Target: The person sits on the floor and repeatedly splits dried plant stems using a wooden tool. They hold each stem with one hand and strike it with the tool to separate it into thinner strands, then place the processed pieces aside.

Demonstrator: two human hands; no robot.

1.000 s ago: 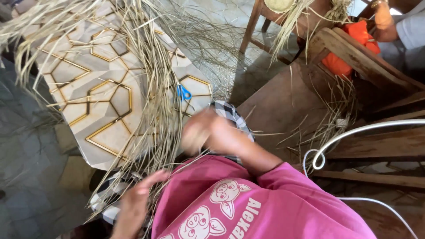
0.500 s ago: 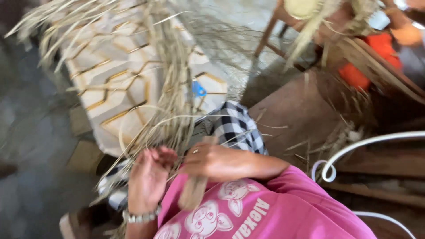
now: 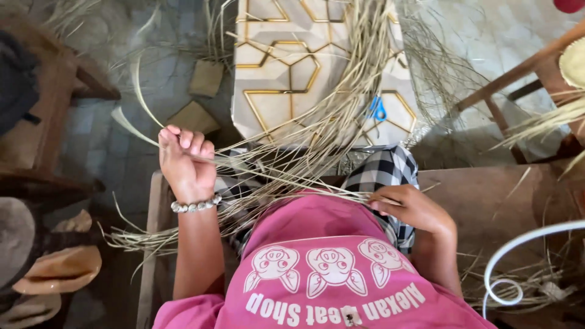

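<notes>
Now the left hand (image 3: 186, 161) fists tight around straw strands (image 3: 286, 173), and the right hand (image 3: 411, 207) pinches their near ends. Keeping them taut should help separate them.

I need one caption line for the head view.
Left hand and right hand pull dry straw strands taut above a patterned mat.

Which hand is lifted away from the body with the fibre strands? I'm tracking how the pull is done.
The left hand, the one with the bead bracelet, is raised and closed on the dry strands. The right hand rests low against the pink shirt.
</notes>
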